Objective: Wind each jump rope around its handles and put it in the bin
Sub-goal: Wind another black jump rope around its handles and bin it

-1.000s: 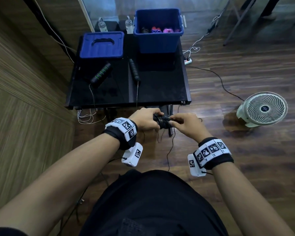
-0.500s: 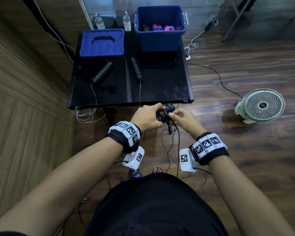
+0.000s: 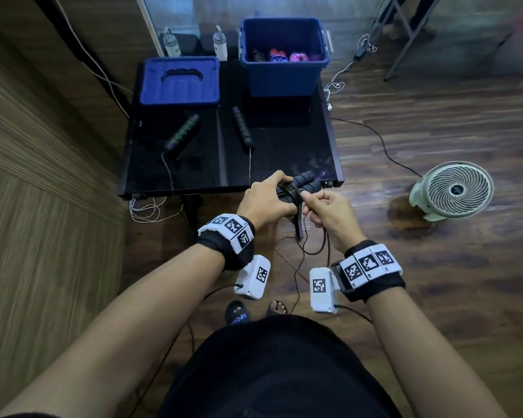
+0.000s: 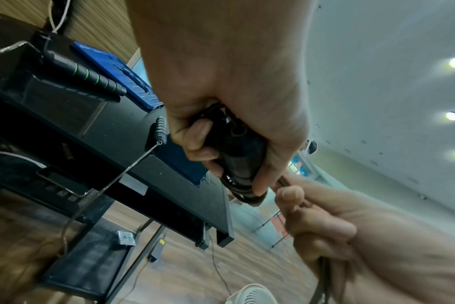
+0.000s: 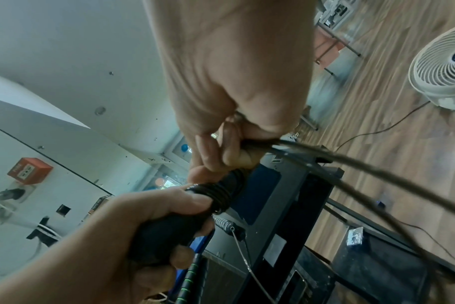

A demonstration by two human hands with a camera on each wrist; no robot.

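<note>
My left hand [image 3: 266, 200] grips a pair of black jump rope handles [image 3: 307, 181] held together over the table's near edge, with several turns of dark rope coiled round them [image 5: 218, 195]. Just to their right, my right hand [image 3: 326, 211] pinches the loose rope [image 5: 325, 158], which hangs in loops toward the floor. The left wrist view shows the left fingers [image 4: 198, 133] wrapped around the handles [image 4: 242, 156]. Two more handles lie on the black table [image 3: 299, 152]: a green-ringed one [image 3: 184, 134] and a ribbed black one [image 3: 242, 126]. The open blue bin [image 3: 284, 76] at the back holds wound ropes.
The blue bin lid [image 3: 180, 81] lies at the table's back left. Two bottles [image 3: 219, 46] stand behind it. A white fan [image 3: 453, 190] sits on the wooden floor to the right, with cables trailing nearby. A wood-panel wall runs along the left.
Both hands have moved forward and up to the table's near edge with the handles. The right hand has drawn the rope round the handles, and the hanging loop looks shorter.
</note>
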